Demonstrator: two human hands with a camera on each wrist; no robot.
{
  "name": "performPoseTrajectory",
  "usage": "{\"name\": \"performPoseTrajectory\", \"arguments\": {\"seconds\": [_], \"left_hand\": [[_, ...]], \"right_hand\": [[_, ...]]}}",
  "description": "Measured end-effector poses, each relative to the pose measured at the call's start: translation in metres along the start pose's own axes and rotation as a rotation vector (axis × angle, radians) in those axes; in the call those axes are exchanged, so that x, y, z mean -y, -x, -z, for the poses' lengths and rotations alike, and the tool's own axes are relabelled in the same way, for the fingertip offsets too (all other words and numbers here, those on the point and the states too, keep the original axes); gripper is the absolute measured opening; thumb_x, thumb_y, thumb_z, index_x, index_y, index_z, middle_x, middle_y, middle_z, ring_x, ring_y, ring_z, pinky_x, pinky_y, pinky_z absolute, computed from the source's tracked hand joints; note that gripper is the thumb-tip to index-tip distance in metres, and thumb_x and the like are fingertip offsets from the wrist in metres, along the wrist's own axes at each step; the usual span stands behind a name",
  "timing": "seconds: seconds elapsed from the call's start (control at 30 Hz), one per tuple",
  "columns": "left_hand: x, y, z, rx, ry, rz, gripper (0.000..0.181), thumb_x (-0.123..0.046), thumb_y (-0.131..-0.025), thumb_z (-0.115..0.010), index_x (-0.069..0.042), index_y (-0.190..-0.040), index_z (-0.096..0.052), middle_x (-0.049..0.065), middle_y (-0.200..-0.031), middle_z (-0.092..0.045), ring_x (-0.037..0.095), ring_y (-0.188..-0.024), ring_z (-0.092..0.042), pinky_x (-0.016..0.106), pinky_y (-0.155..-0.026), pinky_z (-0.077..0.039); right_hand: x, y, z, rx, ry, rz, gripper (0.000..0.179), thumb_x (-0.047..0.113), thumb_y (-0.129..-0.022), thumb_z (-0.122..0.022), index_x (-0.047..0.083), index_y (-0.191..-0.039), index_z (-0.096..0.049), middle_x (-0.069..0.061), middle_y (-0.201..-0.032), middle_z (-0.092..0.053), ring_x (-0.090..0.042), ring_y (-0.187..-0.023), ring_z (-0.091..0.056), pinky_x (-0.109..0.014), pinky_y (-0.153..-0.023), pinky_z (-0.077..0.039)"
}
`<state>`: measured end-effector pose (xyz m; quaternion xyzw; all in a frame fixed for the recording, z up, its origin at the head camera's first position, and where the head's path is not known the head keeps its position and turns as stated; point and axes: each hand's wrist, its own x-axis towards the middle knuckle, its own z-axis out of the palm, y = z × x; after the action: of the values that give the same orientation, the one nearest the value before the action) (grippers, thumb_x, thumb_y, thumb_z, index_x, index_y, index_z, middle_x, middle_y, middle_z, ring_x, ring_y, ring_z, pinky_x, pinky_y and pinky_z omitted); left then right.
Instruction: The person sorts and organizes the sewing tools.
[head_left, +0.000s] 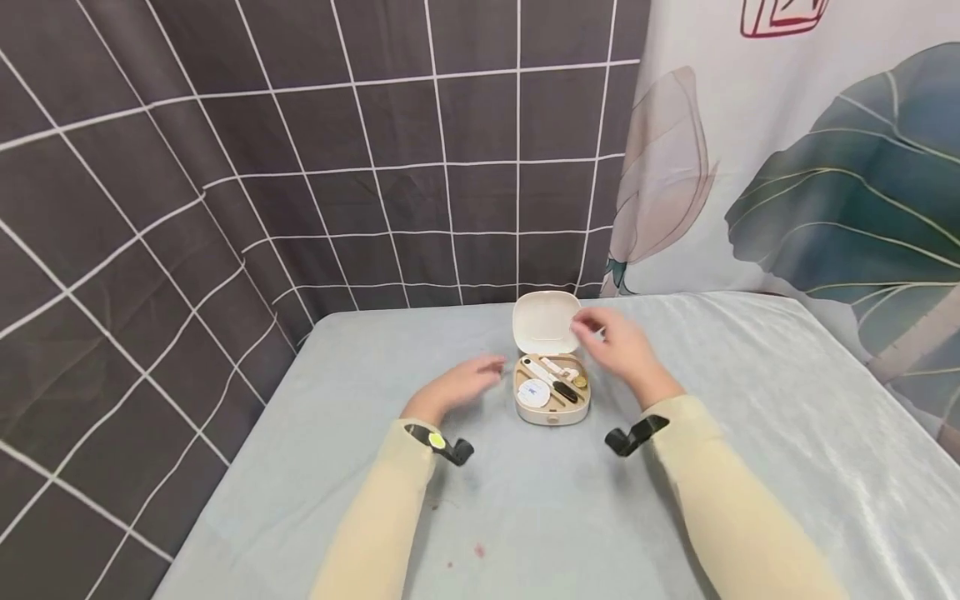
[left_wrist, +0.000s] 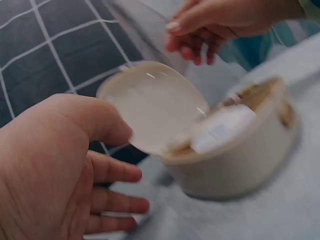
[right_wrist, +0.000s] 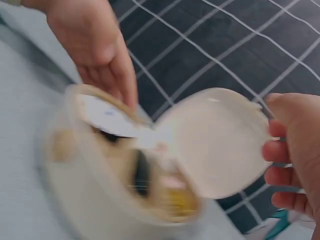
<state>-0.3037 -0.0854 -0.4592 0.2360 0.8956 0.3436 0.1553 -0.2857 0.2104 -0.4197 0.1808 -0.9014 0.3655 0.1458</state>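
Note:
A cream box stands on the bed-like surface, its lid raised at the back. Inside lie a white disc with blue print, a slim white tool with a black end, small white pieces and a round gold-coloured thing. My left hand is just left of the box, fingers extended, holding nothing. My right hand hovers by the lid's right edge with loosely bent fingers; whether a fingertip touches the lid I cannot tell. Both wrist views blur the contents.
Pale blue cloth covers the surface, with a few small reddish spots near the front. Behind hang a dark curtain with a white grid and a white leaf-patterned curtain. Each wrist wears a black camera strap.

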Motion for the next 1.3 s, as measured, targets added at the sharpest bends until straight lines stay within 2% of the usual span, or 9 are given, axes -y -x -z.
{"name": "performPoseTrajectory", "arguments": {"seconds": [0.1, 0.2, 0.3, 0.43, 0.57, 0.8, 1.0, 1.13, 1.3], "left_hand": [[-0.010, -0.009, 0.023, 0.049, 0.191, 0.104, 0.065, -0.048, -0.109, -0.022, -0.004, -0.152, -0.044, 0.015, -0.147, -0.054, 0.031, -0.140, -0.047, 0.047, -0.119, -0.030], [-0.020, -0.022, 0.043, 0.122, 0.363, 0.190, 0.086, -0.062, -0.104, -0.004, 0.001, -0.153, -0.039, 0.021, -0.144, -0.055, 0.036, -0.136, -0.051, 0.050, -0.118, -0.031], [-0.028, -0.034, 0.058, 0.203, 0.440, 0.255, 0.103, -0.074, -0.096, 0.003, 0.002, -0.154, -0.036, 0.022, -0.143, -0.056, 0.037, -0.135, -0.052, 0.053, -0.117, -0.033], [-0.037, -0.048, 0.066, 0.296, 0.413, 0.326, 0.116, -0.085, -0.087, 0.003, 0.001, -0.153, -0.039, 0.019, -0.138, -0.061, 0.034, -0.129, -0.057, 0.056, -0.117, -0.029], [-0.047, -0.058, 0.069, 0.362, 0.403, 0.366, 0.121, -0.087, -0.085, 0.004, 0.004, -0.151, -0.041, 0.022, -0.137, -0.061, 0.037, -0.129, -0.056, 0.053, -0.115, -0.028], [-0.053, -0.075, 0.064, 0.435, 0.568, 0.473, 0.127, -0.091, -0.083, -0.002, 0.014, -0.137, -0.049, 0.023, -0.115, -0.069, 0.032, -0.104, -0.061, 0.028, -0.069, -0.054], [-0.062, -0.081, 0.065, 0.474, 0.495, 0.548, 0.129, -0.094, -0.079, -0.003, 0.012, -0.130, -0.056, 0.021, -0.120, -0.066, 0.027, -0.092, -0.062, 0.030, -0.062, -0.050], [-0.068, -0.079, 0.066, 0.482, 0.430, 0.586, 0.127, -0.094, -0.080, -0.005, 0.010, -0.128, -0.060, 0.024, -0.135, -0.061, 0.025, -0.087, -0.065, 0.031, -0.058, -0.044], [-0.075, -0.078, 0.065, 0.461, 0.391, 0.589, 0.126, -0.094, -0.080, -0.008, 0.010, -0.123, -0.065, 0.023, -0.126, -0.067, 0.016, -0.078, -0.068, 0.030, -0.063, -0.046]], "right_hand": [[-0.005, -0.018, 0.024, -0.024, -0.004, -0.138, 0.047, 0.039, -0.106, -0.047, -0.001, -0.128, -0.059, -0.022, -0.117, -0.065, -0.037, -0.106, -0.060, -0.055, -0.093, -0.048], [-0.010, -0.036, 0.041, 0.047, -0.050, -0.260, 0.066, 0.052, -0.107, -0.034, -0.006, -0.131, -0.057, -0.029, -0.122, -0.064, -0.043, -0.112, -0.060, -0.056, -0.097, -0.047], [-0.015, -0.052, 0.049, 0.232, -0.101, -0.378, 0.084, 0.061, -0.106, -0.019, -0.009, -0.136, -0.054, -0.030, -0.130, -0.062, -0.045, -0.121, -0.059, -0.055, -0.099, -0.049], [-0.021, -0.064, 0.048, 0.550, -0.114, -0.496, 0.102, 0.072, -0.099, -0.005, -0.011, -0.144, -0.046, -0.030, -0.139, -0.056, -0.047, -0.132, -0.050, -0.057, -0.105, -0.044], [-0.019, -0.067, 0.043, 0.735, -0.114, -0.548, 0.117, 0.083, -0.090, 0.000, -0.010, -0.144, -0.045, -0.027, -0.138, -0.058, -0.046, -0.135, -0.047, -0.059, -0.108, -0.039], [-0.016, -0.073, 0.030, 0.822, -0.179, -0.599, 0.119, 0.085, -0.087, 0.004, -0.010, -0.133, -0.053, -0.016, -0.113, -0.073, -0.037, -0.120, -0.062, -0.053, -0.101, -0.046], [-0.012, -0.076, 0.026, 0.826, -0.165, -0.605, 0.115, 0.081, -0.090, 0.005, -0.008, -0.125, -0.059, -0.010, -0.099, -0.076, -0.034, -0.108, -0.068, -0.041, -0.083, -0.052], [-0.009, -0.077, 0.024, 0.837, -0.168, -0.605, 0.113, 0.078, -0.092, 0.005, -0.009, -0.125, -0.059, -0.013, -0.099, -0.076, -0.031, -0.104, -0.070, -0.039, -0.080, -0.053], [-0.010, -0.077, 0.023, 0.831, -0.178, -0.611, 0.111, 0.075, -0.093, 0.006, -0.008, -0.121, -0.061, -0.014, -0.097, -0.077, -0.027, -0.095, -0.073, -0.041, -0.079, -0.053]]}}
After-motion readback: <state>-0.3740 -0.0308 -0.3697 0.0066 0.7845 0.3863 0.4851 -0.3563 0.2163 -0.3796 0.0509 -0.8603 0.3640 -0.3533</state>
